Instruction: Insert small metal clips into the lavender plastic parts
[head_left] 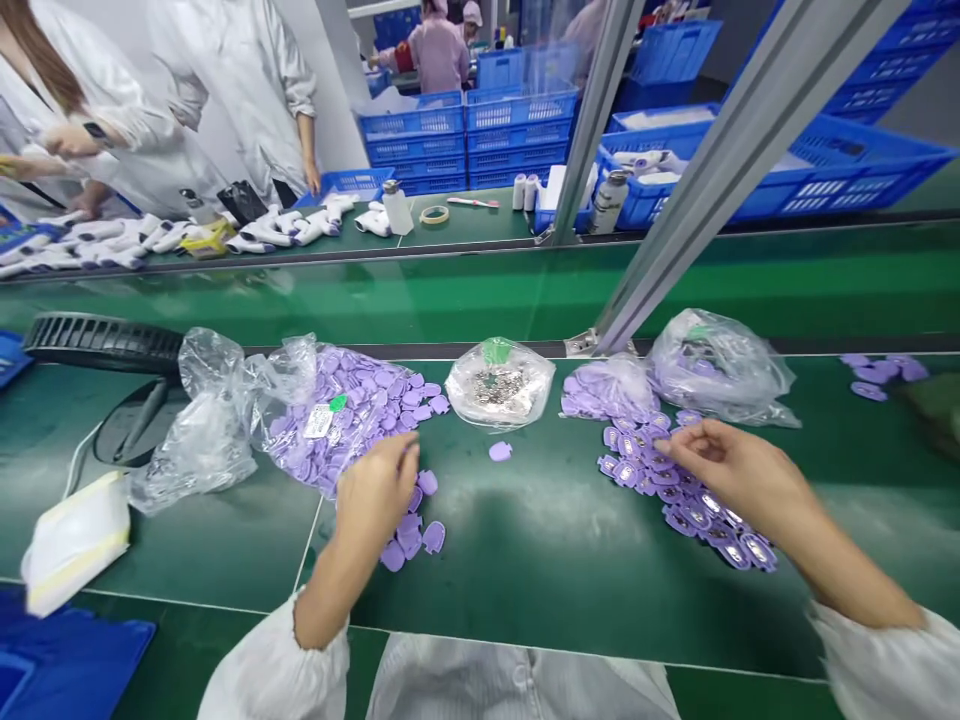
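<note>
Head view: my right hand open, fingertips on lilac plastic shells, lined toward 4 o'clock; my left hand curled above loose shells, grasp hidden, cannot tell.

A green worktop runs across the near side, with a second green bench beyond it, past slanted aluminium frame rails. Stacked blue plastic crates fill the far middle, more blue crates sit at right, and a white wall stands far left under bright, even light.
</note>
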